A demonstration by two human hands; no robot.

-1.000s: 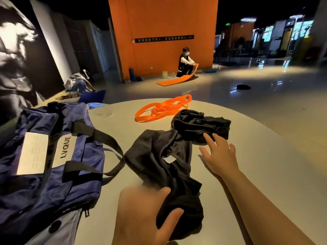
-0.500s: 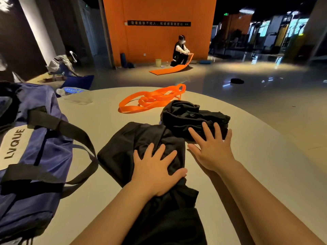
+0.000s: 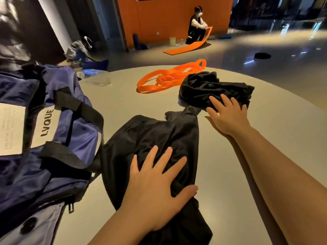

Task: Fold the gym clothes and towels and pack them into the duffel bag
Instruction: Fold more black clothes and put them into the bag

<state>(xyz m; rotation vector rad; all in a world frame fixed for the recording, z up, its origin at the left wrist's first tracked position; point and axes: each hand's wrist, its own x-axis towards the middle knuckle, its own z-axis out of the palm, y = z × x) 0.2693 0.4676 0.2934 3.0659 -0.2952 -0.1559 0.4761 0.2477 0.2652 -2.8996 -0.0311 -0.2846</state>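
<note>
The duffel bag (image 3: 58,131) is navy blue with black straps and white labels, one lettered LVQUE in black. The garment (image 3: 155,138) and the bundle (image 3: 212,87) are plain black. The bands (image 3: 169,76) are bright orange. The desk (image 3: 265,138) looks pale beige, perhaps grey.

— Where is your left hand (image 3: 155,188)?

— Your left forearm comes in from six o'clock, angled toward one. The palm faces down, four fingers straight and fanned toward twelve and one, thumb stretched wide toward three. Nothing is curled or pinched.

— And your right hand (image 3: 228,115)?

— Your bare right arm runs in from five o'clock, long and nearly straight, toward eleven. That palm faces down too, its fingers straight and slightly spread, pointing to eleven.
</note>
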